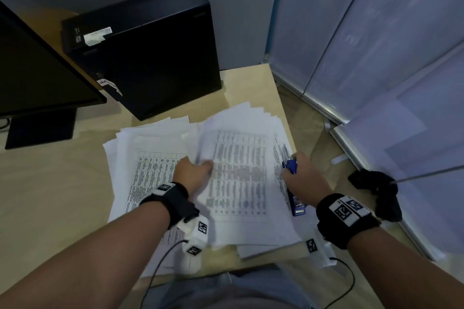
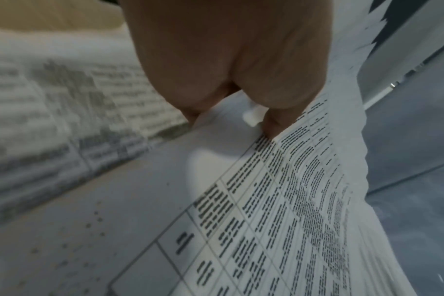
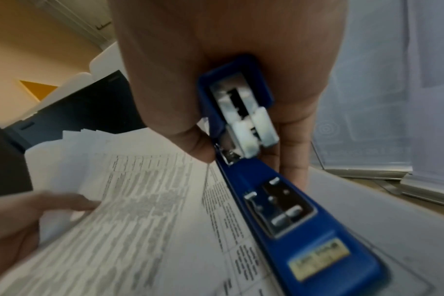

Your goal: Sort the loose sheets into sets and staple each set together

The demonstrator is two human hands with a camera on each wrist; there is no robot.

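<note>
While left hand (image 1: 194,170) pinches sheets (image 1: 238,170); right hand (image 1: 305,180) grips stapler (image 1: 293,183) beside them

printed sheets (image 1: 238,173) fanned; blue stapler (image 1: 296,198) alongside

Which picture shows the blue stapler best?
The right wrist view: the stapler fills the frame, with its metal insides and label plain, held in the right hand. The head view shows only small blue parts of it beside the sheets. The left wrist view shows none of it.
</note>
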